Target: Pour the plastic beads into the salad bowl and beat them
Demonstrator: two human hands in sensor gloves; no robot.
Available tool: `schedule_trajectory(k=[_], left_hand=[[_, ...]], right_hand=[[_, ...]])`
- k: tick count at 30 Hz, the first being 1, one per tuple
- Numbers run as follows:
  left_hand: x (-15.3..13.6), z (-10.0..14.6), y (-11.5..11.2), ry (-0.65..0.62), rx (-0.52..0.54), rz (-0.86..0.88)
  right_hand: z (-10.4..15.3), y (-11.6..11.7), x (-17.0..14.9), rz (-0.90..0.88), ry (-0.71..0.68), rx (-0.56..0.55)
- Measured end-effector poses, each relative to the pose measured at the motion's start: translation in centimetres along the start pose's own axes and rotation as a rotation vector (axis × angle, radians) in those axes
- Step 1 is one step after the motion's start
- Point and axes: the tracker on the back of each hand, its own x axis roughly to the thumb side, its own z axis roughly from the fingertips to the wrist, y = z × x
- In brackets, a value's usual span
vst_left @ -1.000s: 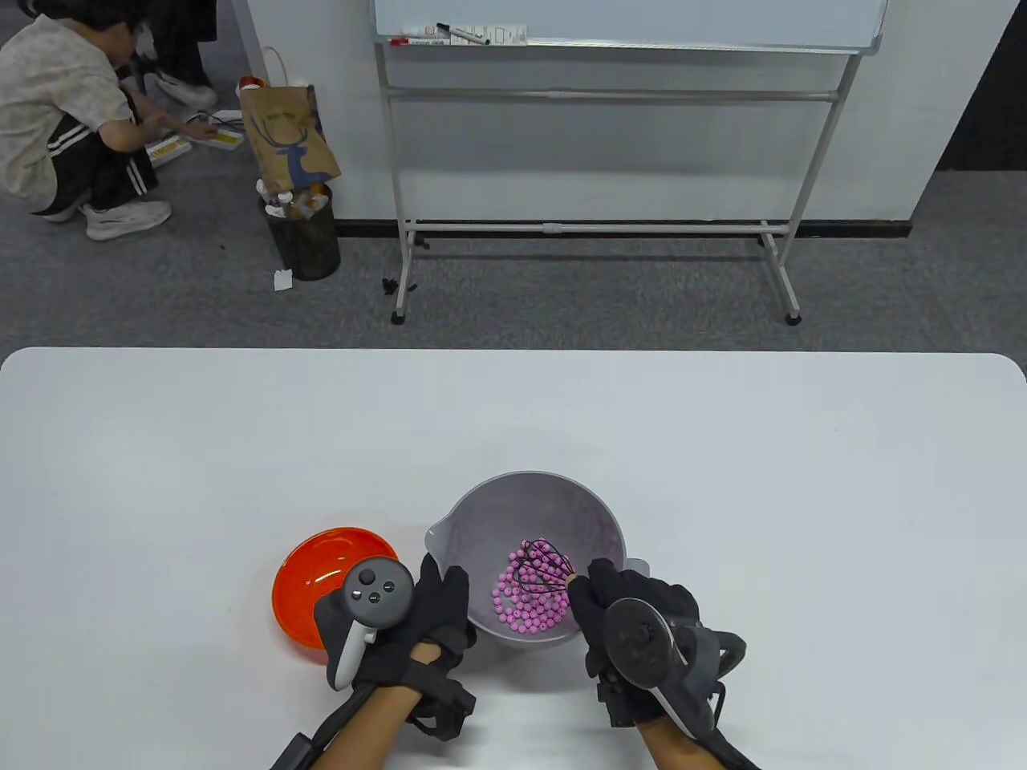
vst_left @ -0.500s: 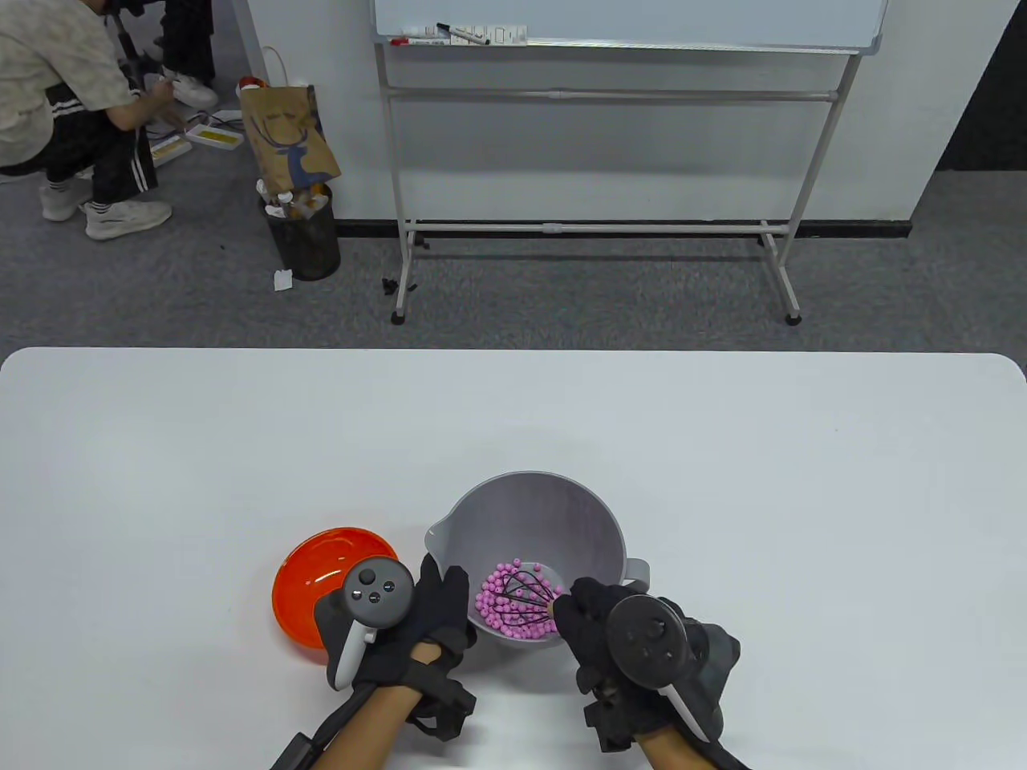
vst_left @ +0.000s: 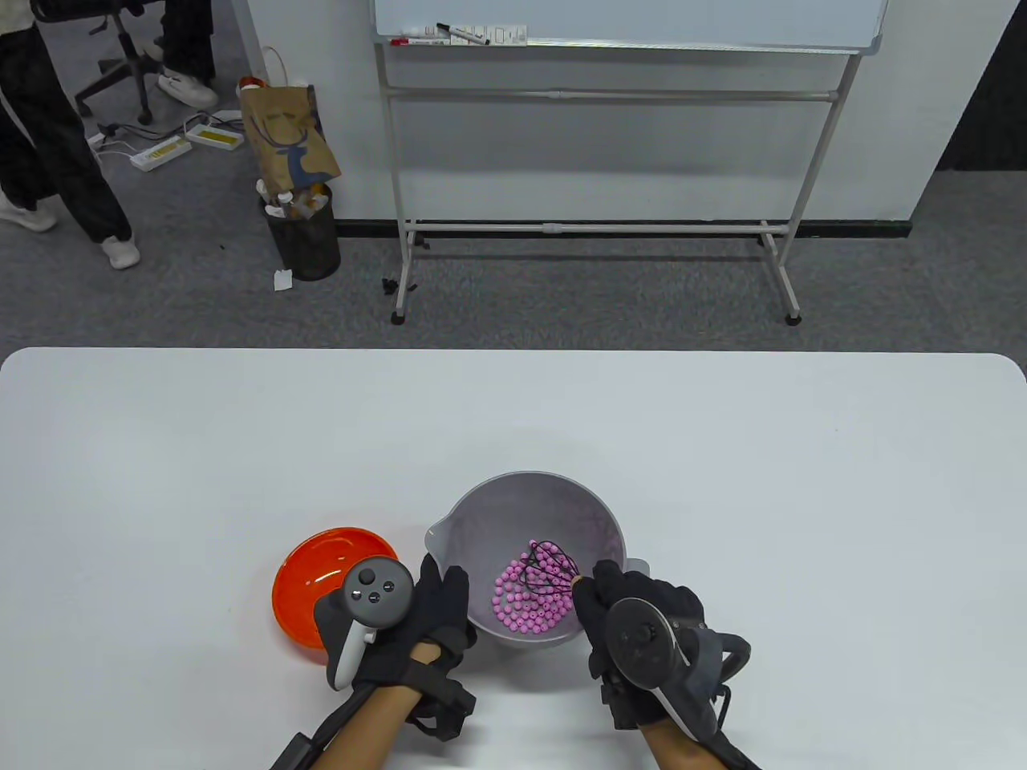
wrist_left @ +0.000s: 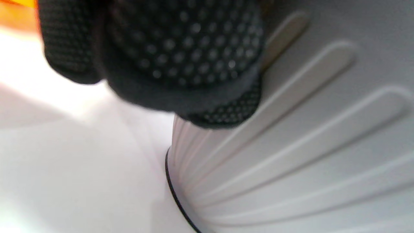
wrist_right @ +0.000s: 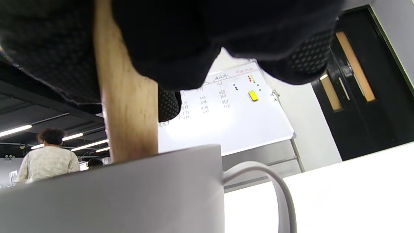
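A grey salad bowl (vst_left: 481, 513) with a spout and a side handle stands near the table's front edge. Pink plastic beads (vst_left: 525, 601) lie on its bottom. A black wire whisk (vst_left: 554, 564) sits among them toward the right. My right hand (vst_left: 595, 595) grips the whisk's wooden handle (wrist_right: 129, 123) over the bowl's near right rim. My left hand (vst_left: 441, 584) lies with straight fingers against the bowl's left outer wall; its fingertips (wrist_left: 194, 64) press the ribbed wall (wrist_left: 291, 145). The bowl's loop handle (wrist_right: 268, 181) shows in the right wrist view.
An orange bowl (vst_left: 313, 573) sits just left of my left hand, partly under its tracker. Behind the table stand a whiteboard frame (vst_left: 594, 224), a bin (vst_left: 305, 233) with a paper bag, and a person's legs (vst_left: 48, 176) at far left.
The whisk swung to the bowl's near left and back to the right, shifting the beads; my right hand followed. The left hand stayed put. The crouching person behind stood up.
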Motion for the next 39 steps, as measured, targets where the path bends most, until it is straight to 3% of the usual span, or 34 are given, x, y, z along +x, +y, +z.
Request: schedule_trajectory(k=[6, 11, 18, 29, 35, 39], left_hand=[[0.0, 0.0, 0.0, 0.000, -0.001, 0.000], [0.0, 0.0, 0.0, 0.001, -0.001, 0.000], [0.0, 0.0, 0.0, 0.001, 0.000, 0.001], [0.0, 0.0, 0.0, 0.000, -0.002, 0.003], [0.0, 0.0, 0.0, 0.001, -0.003, 0.002], [0.0, 0.0, 0.0, 0.002, -0.002, 0.001]], right_hand=[[0.2, -1.1, 1.0, -0.005, -0.039, 0.045], [0.0, -0.4, 0.5, -0.165, 0.015, 0.148], [-0.2, 1.3, -0.5, -0.175, 0.073, 0.096], [0.2, 0.2, 0.3, 0.018, 0.001, -0.010], [0.4, -0.6, 0.9, 0.031, -0.026, 0.011], [0.3, -0.8, 0.9, -0.062, -0.013, 0.080]])
